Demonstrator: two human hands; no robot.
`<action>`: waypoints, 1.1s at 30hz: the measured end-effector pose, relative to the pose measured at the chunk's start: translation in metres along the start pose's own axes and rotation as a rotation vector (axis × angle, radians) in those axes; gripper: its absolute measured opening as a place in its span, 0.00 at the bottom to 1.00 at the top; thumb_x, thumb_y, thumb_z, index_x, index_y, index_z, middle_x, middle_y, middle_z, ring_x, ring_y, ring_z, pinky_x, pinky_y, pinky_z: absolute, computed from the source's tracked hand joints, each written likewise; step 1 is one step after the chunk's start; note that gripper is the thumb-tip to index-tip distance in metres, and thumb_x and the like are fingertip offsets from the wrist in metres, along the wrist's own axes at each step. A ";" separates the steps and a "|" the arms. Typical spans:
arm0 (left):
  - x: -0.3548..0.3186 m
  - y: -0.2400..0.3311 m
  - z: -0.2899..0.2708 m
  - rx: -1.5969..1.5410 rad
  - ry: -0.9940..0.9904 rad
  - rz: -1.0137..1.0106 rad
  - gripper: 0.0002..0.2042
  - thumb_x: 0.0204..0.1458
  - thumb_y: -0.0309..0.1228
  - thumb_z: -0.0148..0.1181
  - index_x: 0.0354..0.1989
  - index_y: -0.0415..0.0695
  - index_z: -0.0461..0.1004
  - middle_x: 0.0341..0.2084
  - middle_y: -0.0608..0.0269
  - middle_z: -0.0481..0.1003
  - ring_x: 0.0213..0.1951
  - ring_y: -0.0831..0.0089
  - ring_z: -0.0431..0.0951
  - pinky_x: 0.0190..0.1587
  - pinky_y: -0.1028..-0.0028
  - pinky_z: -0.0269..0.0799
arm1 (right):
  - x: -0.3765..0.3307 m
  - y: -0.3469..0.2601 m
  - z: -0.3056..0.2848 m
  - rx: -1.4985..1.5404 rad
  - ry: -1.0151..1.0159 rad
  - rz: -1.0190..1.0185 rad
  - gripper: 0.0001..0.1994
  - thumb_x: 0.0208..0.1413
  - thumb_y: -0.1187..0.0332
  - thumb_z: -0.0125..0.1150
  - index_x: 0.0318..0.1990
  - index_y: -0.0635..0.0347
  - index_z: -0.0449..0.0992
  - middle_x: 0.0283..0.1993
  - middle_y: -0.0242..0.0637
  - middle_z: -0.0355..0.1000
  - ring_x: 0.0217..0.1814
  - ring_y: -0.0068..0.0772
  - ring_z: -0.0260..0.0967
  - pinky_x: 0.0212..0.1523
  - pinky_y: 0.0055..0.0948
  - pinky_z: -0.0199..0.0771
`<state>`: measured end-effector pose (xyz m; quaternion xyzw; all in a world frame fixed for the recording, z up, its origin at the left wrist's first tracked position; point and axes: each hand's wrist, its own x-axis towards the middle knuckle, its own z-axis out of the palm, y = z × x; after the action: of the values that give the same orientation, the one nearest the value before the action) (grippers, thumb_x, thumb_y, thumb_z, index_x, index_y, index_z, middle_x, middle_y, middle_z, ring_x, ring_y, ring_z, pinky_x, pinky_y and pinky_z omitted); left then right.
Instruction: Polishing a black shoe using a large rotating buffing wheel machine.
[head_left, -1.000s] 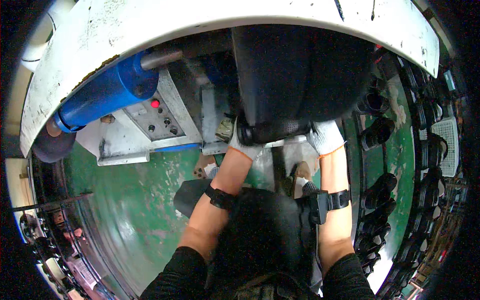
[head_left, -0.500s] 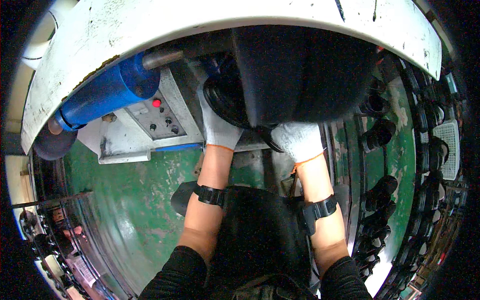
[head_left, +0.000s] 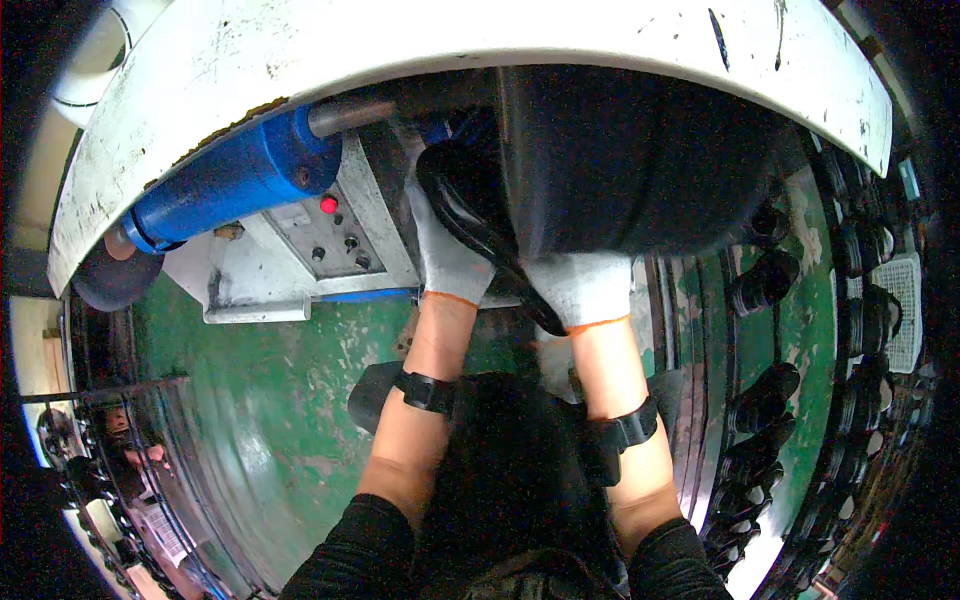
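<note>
Both of the person's hands are in white gloves and close together around one black shoe, just under the mouth of the machine. The left hand (head_left: 452, 258) is partly curled along the shoe's left side, with the glove showing past its edge; most of its fingers are hidden. The right hand (head_left: 583, 285) grips near the lower end of the shoe, its fingers out of sight behind the shoe and the roller, so how tightly it is closed cannot be told

The black shoe (head_left: 470, 205) lies tilted, running from upper left down to the right, where its narrow end comes near the right glove's cuff (head_left: 600, 325). Its inner side is right beside a wide dark roller (head_left: 640, 165), whose surface is blurred; whether the two touch cannot be told

Above is a curved, stained white hood (head_left: 450, 28). To the left, a blue cylinder (head_left: 235, 180) slants beneath the hood, over a grey control panel (head_left: 290, 218) with a red button (head_left: 328, 204) and dark knobs (head_left: 351, 243). A black band (head_left: 427, 392) circles the left forearm, and a black strap (head_left: 630, 430) the right. The green floor (head_left: 260, 360) is worn, and more dark shoes (head_left: 765, 280) stand in rows at the right, near a white basket (head_left: 905, 310)
</note>
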<state>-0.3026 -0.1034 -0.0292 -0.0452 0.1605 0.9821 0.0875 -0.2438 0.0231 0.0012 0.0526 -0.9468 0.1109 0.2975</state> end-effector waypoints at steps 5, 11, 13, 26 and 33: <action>-0.008 -0.019 0.005 0.115 0.091 -0.010 0.28 0.58 0.56 0.39 0.59 0.50 0.63 0.54 0.61 0.69 0.55 0.61 0.67 0.59 0.63 0.60 | 0.006 0.020 -0.012 -0.168 -0.170 0.004 0.26 0.52 0.51 0.50 0.57 0.52 0.68 0.63 0.45 0.61 0.65 0.50 0.56 0.64 0.46 0.53; -0.010 -0.039 -0.025 -1.239 -0.033 -0.557 0.29 0.57 0.56 0.40 0.60 0.50 0.62 0.58 0.60 0.64 0.59 0.57 0.61 0.62 0.57 0.54 | 0.012 0.028 -0.034 -0.183 -0.226 0.053 0.23 0.53 0.51 0.50 0.53 0.52 0.72 0.55 0.43 0.69 0.59 0.49 0.62 0.60 0.43 0.59; -0.002 -0.079 -0.025 -1.738 -0.067 -0.819 0.29 0.57 0.56 0.40 0.60 0.50 0.62 0.59 0.59 0.62 0.60 0.56 0.60 0.63 0.55 0.52 | 0.010 0.057 -0.054 -0.235 -0.137 0.077 0.22 0.52 0.52 0.51 0.51 0.51 0.74 0.53 0.43 0.71 0.57 0.49 0.64 0.58 0.42 0.62; -0.017 -0.127 0.021 -4.045 0.803 -0.136 0.29 0.56 0.50 0.40 0.64 0.51 0.57 0.65 0.59 0.53 0.66 0.58 0.50 0.68 0.60 0.41 | -0.007 0.119 -0.066 -0.833 -0.337 -0.195 0.16 0.50 0.54 0.53 0.14 0.48 0.65 0.17 0.35 0.64 0.19 0.33 0.62 0.27 0.27 0.65; -0.011 -0.114 -0.027 -3.739 0.614 -0.620 0.29 0.57 0.52 0.37 0.64 0.49 0.57 0.64 0.57 0.55 0.65 0.55 0.53 0.67 0.57 0.43 | 0.014 0.066 -0.077 -0.370 -0.091 -0.083 0.05 0.39 0.67 0.56 0.19 0.54 0.76 0.17 0.37 0.68 0.26 0.38 0.67 0.43 0.41 0.68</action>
<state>-0.2685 -0.0078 -0.0881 0.2367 0.9474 0.2087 -0.0537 -0.2236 0.1053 0.0585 0.0408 -0.9606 -0.0796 0.2631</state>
